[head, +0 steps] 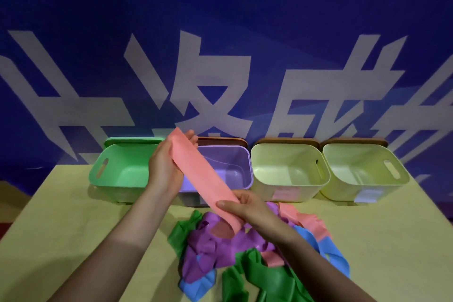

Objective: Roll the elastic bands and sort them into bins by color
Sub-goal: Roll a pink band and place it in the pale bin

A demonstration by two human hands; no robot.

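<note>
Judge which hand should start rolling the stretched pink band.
Probably the right hand: it pinches the flat pink elastic band by its near, curling end, while the left hand holds the far end up.

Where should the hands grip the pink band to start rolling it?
Probably at the pink band's near end, from above, where the right hand already pinches it and it curls under; the left hand holds the far end up, keeping it flat and taut.

Both forearms and the green bands (267,279) run off the bottom edge. The left hand (166,167) and pink band (203,179) hide part of the purple bin (235,154). Labels on bin fronts are too blurred to read.
</note>
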